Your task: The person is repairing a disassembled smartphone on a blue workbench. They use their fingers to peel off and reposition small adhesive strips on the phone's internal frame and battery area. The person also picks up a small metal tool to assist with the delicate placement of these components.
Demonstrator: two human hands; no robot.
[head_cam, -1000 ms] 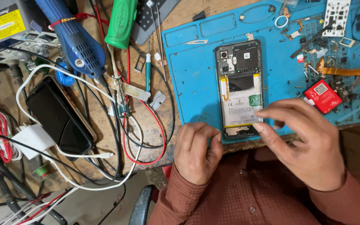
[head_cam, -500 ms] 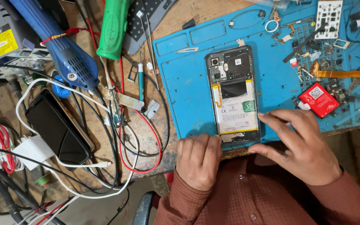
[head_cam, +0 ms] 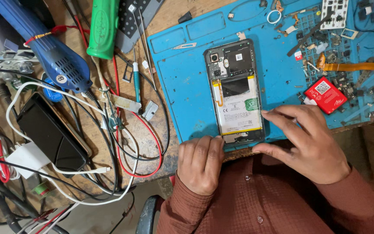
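Observation:
An opened phone [head_cam: 236, 89] lies back-up on a blue work mat [head_cam: 187, 78], its white battery and circuit boards bare. My left hand [head_cam: 201, 164] rests at the mat's near edge with fingers curled, their tips touching the phone's bottom left corner. My right hand [head_cam: 304, 141] sits at the bottom right corner, fingertips on the phone's right edge and thumb under its lower end. Neither hand holds a tool.
Small parts, a red square piece [head_cam: 325, 94], an orange flex strip [head_cam: 356, 66] and a white ring [head_cam: 275, 16] crowd the mat's right side. Left of the mat lie a blue heat gun [head_cam: 53, 56], a green tool [head_cam: 103, 28], tweezers, tangled cables and a black phone [head_cam: 50, 132].
The view shifted, so the mat and phone appear further left. My right hand slid off the phone's lower face to its bottom right corner; my left hand stayed at the bottom left.

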